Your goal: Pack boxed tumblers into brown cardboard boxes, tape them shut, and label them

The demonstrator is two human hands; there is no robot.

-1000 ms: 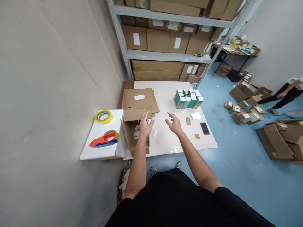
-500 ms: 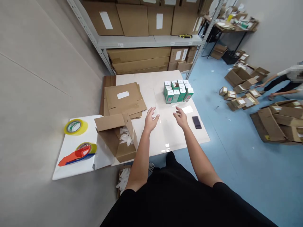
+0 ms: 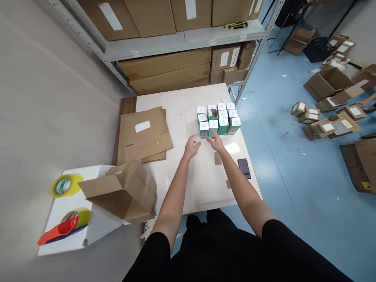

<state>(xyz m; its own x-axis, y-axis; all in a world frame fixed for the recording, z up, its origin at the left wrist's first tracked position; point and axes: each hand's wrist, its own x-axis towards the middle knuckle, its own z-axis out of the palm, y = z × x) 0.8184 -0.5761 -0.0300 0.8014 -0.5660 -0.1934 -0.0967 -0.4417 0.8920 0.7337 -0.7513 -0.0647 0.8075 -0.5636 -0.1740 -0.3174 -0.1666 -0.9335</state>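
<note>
Your left hand (image 3: 192, 147) is just right of the frame's centre, open and holding nothing, its fingers loosely curved and its thumb spread away from them. Your right hand (image 3: 216, 142) is a little further right, also open, its fingertips overlapping the lower face of a box in the front row; you cannot tell from this view whether they touch it.

The green-and-white boxes (image 3: 223, 125) stand close together in rows on the table (image 3: 176, 184), right of the frame's centre and slightly above it. One box in the middle row has its top open. Your left hand sits just below the front left corner of the group.

Below the boxes you have a white sheet (image 3: 232, 148), a small brown cardboard piece (image 3: 217, 158) and, near the table's right edge, a dark phone (image 3: 244, 168). Left of centre lie flattened cardboard sheets (image 3: 147, 137) with a white label.

At the lower left an open carton (image 3: 141, 188) stands beside a white box (image 3: 101, 225), which carries a yellow tape roll (image 3: 75, 185) and a red tape dispenser (image 3: 55, 234). A yellow-and-black cutter (image 3: 236, 26) rests on the metal shelf (image 3: 164, 44) at the top.
</note>
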